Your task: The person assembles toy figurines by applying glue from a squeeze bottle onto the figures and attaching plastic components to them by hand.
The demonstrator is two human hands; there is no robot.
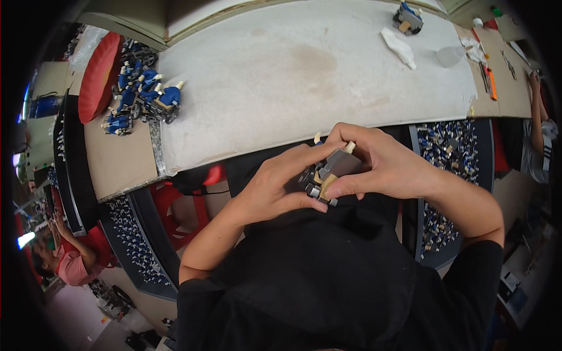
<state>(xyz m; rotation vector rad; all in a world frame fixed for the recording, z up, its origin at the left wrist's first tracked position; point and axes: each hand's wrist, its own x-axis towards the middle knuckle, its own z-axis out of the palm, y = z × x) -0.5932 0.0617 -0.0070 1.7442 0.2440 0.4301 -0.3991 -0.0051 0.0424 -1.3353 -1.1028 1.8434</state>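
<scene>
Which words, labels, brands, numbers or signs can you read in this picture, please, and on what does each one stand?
No text can be read anywhere in this view.
Grey-and-tan piece, held in the left hand and right hand: no legible marking; fingers cover part of it.
White squeeze bottle: nothing legible.
Orange tool: too small to tell.

White-covered bench (pixel 246 88); left, brown board (pixel 111 167), heap of blue-grey figures (pixel 124 101) beside red tray (pixel 99 79); far right, lone figure (pixel 408 23), white bottle (pixel 398 50), translucent container (pixel 449 57).
</scene>
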